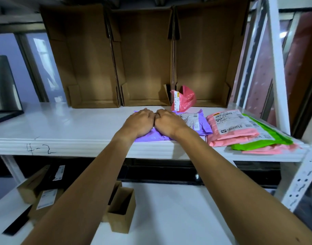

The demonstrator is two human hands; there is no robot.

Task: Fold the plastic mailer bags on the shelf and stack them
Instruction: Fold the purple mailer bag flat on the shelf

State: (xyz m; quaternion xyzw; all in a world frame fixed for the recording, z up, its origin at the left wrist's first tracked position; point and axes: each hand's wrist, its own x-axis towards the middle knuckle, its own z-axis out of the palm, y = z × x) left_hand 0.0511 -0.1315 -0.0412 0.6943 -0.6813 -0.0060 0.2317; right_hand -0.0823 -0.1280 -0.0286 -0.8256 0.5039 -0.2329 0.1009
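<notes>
We rest left hand (139,123) and right hand (168,123), touching, grip unclear, on the purple plastic mailer bag (204,129) just left of the pink-and-green folded mailer stack (231,132); right hand nearer.

**Storage bay of a parcel stockroom or dispatch warehouse.** The setting was identified by white steel shelving (63,131) carried on a perforated slotted-angle upright (304,183). A location code (40,149) (hand-written, reading "4-2") marked the near lip of the shelf. Three open cardboard bins (91,68) stood side by side along the far edge. To the right lay plastic courier bags bearing printed barcode labels: a purple mailer (203,128), a pink stack (233,128) and, just in front of the bins, a red bag (184,99). On the lower shelf (169,209), near left, small cardboard boxes (121,209) were kept, some labelled.
</notes>
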